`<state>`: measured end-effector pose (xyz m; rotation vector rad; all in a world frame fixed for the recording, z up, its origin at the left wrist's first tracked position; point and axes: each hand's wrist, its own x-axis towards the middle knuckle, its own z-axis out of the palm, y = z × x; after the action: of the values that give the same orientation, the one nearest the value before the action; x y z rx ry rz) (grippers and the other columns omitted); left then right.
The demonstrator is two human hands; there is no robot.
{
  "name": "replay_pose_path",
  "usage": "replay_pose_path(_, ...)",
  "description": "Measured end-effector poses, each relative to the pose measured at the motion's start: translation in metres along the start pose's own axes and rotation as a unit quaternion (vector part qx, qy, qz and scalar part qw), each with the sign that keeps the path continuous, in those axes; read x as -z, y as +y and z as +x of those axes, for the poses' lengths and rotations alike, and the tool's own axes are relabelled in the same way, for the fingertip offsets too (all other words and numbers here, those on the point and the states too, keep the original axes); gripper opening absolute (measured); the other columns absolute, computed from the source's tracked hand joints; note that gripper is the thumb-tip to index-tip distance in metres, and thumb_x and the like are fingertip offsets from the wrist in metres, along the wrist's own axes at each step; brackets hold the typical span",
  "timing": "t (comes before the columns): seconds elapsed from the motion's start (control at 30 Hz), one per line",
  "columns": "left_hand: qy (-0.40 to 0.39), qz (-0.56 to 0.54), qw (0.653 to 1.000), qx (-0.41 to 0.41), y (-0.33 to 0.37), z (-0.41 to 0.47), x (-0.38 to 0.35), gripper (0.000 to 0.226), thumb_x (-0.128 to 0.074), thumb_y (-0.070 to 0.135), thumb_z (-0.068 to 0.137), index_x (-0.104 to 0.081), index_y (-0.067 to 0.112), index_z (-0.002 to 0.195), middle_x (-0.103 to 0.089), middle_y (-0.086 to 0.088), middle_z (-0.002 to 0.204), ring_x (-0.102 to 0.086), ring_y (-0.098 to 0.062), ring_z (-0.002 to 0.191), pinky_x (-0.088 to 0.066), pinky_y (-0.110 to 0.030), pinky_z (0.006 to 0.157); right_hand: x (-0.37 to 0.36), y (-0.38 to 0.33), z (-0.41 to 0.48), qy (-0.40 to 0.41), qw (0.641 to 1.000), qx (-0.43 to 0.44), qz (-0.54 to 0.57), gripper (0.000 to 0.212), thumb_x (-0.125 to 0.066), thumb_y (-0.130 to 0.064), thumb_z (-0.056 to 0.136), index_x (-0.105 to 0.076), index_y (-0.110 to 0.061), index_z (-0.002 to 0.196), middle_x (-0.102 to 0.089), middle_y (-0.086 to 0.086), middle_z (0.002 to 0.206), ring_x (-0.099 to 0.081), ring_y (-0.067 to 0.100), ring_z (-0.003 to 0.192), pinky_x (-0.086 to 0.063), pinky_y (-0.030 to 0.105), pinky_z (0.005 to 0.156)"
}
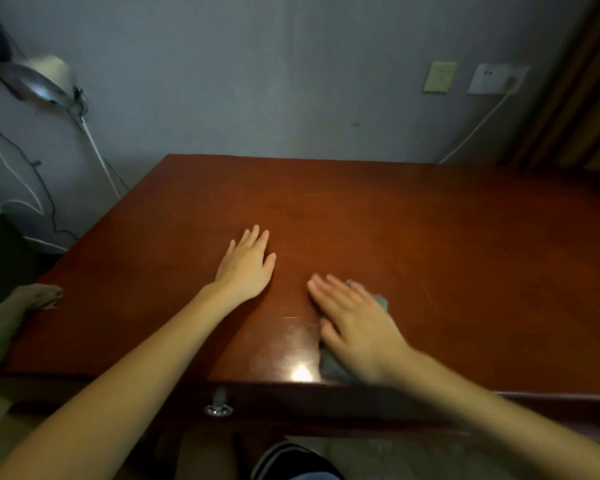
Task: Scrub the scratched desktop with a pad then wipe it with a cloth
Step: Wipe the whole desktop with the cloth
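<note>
- On the near front part of the reddish-brown wooden bench (pixel 430 237), the right hand (pixel 357 327) lies palm down on a grey-green wad (pixel 330 367). Blur keeps me from telling whether the wad is the pad or the cloth.
- Its fingers (pixel 329 289) are straight and fairly close together, pointing away and to the left. They press flat on the wad rather than curling round it.
- The wad shows in two places: a corner past the little-finger side of the hand, and a larger fold beneath the thumb, reaching the bench's front edge.
- The left hand (pixel 246 265) rests flat on the bare bench, palm down, farther in and to the left of the right hand, apart from it. Its fingers (pixel 255 237) are straight and slightly spread, holding nothing.
- A bright spot of glare (pixel 302 372) sits on the glossy surface just left of the wad.
- Below the front edge, a small metal drawer pull (pixel 219 405) sits on the bench's front.
- At the bench's left corner, a bare foot (pixel 39 296) lies near the edge.
- Against the grey wall at far left is a silver desk lamp (pixel 45 77), with dark and white cables (pixel 32 161) trailing below it.
- At right on the same wall, a yellowed wall plate (pixel 440 76) sits beside a white socket (pixel 496 79). A white cord (pixel 475 128) runs from the socket down behind the bench.
- A striped brown curtain (pixel 568 98) hangs at far right.
</note>
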<state>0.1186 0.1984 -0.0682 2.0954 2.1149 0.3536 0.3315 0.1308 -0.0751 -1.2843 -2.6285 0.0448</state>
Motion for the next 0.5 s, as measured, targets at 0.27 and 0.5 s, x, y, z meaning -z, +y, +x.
replay_pose_path(0.27,-0.005,0.047,0.999,0.021,0.0,-0.005,-0.009,0.054,-0.019,0.033,0.104,-0.01,0.014,0.153,-0.004,-0.003,0.161,-0.002,-0.016,0.148,-0.001,-0.034,0.119,-0.015,-0.018,0.094,-0.045,0.991,-0.128,0.011,0.06,-0.024,-0.035,0.099,-0.011,-0.011,0.152,-0.007,0.005,0.16,-0.003,0.017,0.148,0.001,0.037,0.119)
replay_pose_path(0.5,0.005,0.038,0.999,0.01,-0.001,-0.005,-0.011,0.052,-0.017,0.031,0.104,-0.01,0.015,0.153,-0.004,-0.002,0.161,-0.001,-0.015,0.148,-0.001,-0.033,0.12,-0.004,-0.038,0.003,-0.011,1.0,0.01,0.025,0.085,0.005,-0.047,0.076,-0.006,-0.013,0.153,-0.001,0.002,0.16,0.004,0.014,0.148,0.019,0.024,0.111)
